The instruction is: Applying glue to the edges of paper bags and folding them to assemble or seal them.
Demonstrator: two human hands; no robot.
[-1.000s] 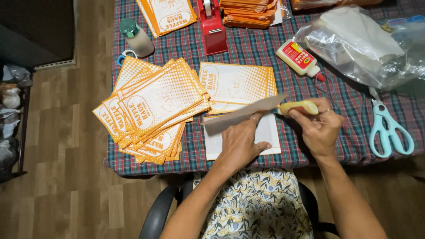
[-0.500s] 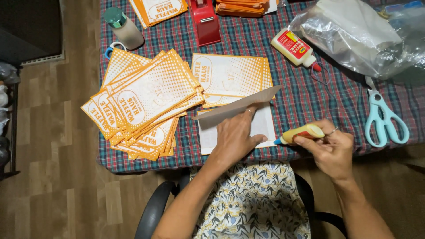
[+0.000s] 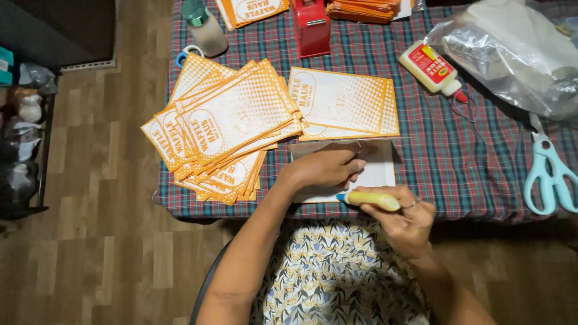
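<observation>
While the left hand [image 3: 328, 170] lies flat on a white sheet [image 3: 379, 171] at the near edge of the surface [image 3: 433, 138], its grip spread with fingers pressing the paper down, the right hand [image 3: 403, 219] pinches a yellow glue stick [image 3: 368, 199] between thumb and fingers. The stick lies nearly level, its long axis running left to right across the view, its blue tip pointing left and meeting the sheet's near edge just beside the left hand's fingers. It is a short, rounded yellow tube with a small blue end; the rest of its body is partly covered by the fingers. The sheet's far edge appears folded up into a grey flap and sits just below a stack of orange-and-white printed bags [image 3: 343, 102]. A larger fanned pile of the same bags [image 3: 223, 126] spreads to the left, overhanging the surface's near-left corner. Bare plaid cloth lies open to the right of the sheet, between it and pale blue scissors [image 3: 548, 174] at the right edge. Farther back stand a white glue bottle [image 3: 430, 66] with a red label and cap, a red tape dispenser [image 3: 311, 27], a small bottle with a green cap [image 3: 203, 25] and a crumpled clear plastic bag [image 3: 512, 51]. Wooden floor shows to the left of the surface.
</observation>
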